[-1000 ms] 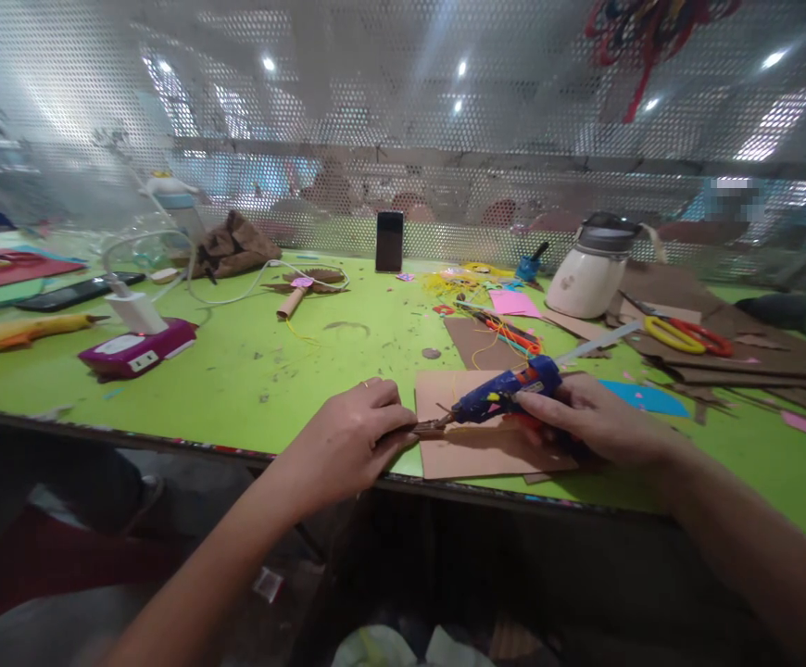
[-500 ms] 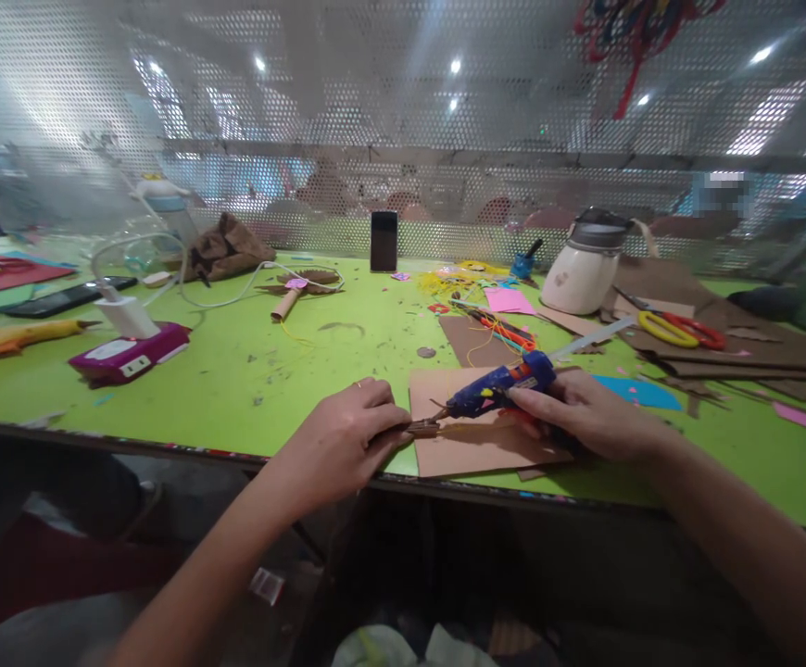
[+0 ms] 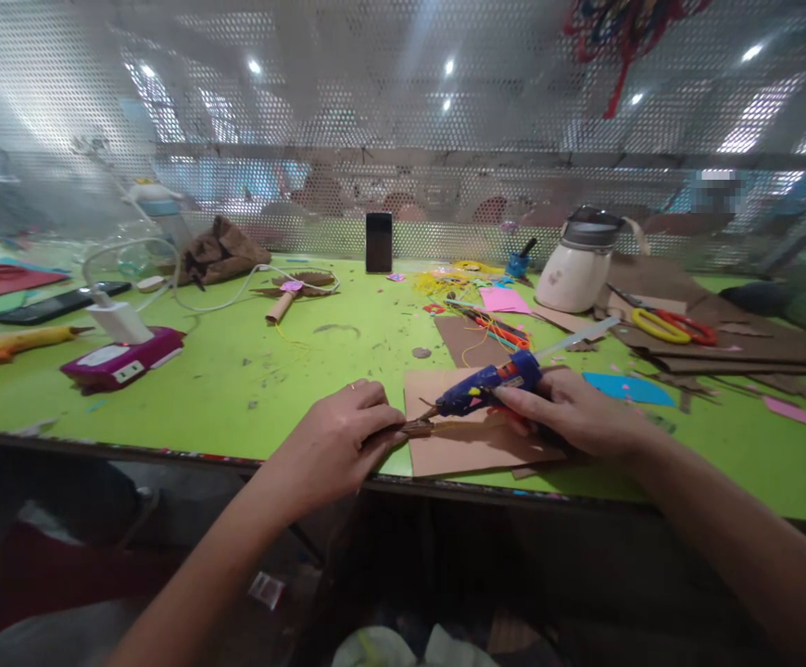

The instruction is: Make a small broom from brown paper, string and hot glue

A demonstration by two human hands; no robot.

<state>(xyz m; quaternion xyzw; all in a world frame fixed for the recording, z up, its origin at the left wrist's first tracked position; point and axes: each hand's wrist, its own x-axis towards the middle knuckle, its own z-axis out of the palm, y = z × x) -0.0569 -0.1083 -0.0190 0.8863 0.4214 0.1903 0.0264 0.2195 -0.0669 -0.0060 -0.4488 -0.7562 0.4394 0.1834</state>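
Observation:
My right hand [image 3: 576,408] is wrapped round a blue glue gun [image 3: 490,384], whose glue stick juts out at the back. The gun's nozzle points left and down onto a small brown strip [image 3: 417,427], apparently cardboard. My left hand [image 3: 344,440] pinches the left end of that strip between thumb and fingers near the table's front edge. Beneath the gun lies a tan cardboard sheet [image 3: 472,454], with a thin yellow thread on it. Whether the nozzle touches the strip I cannot tell.
A white jug [image 3: 573,269], scissors [image 3: 667,326] and brown cardboard [image 3: 757,343] occupy the right. A phone [image 3: 379,243] stands upright at the back. On the left are a purple power adapter [image 3: 125,357], a white cable [image 3: 212,303] and a yellow glue gun [image 3: 10,347].
Hands, glue gun and strip keep nearly the same positions relative to the cardboard. The whole view has shifted slightly, with everything appearing a little further left.

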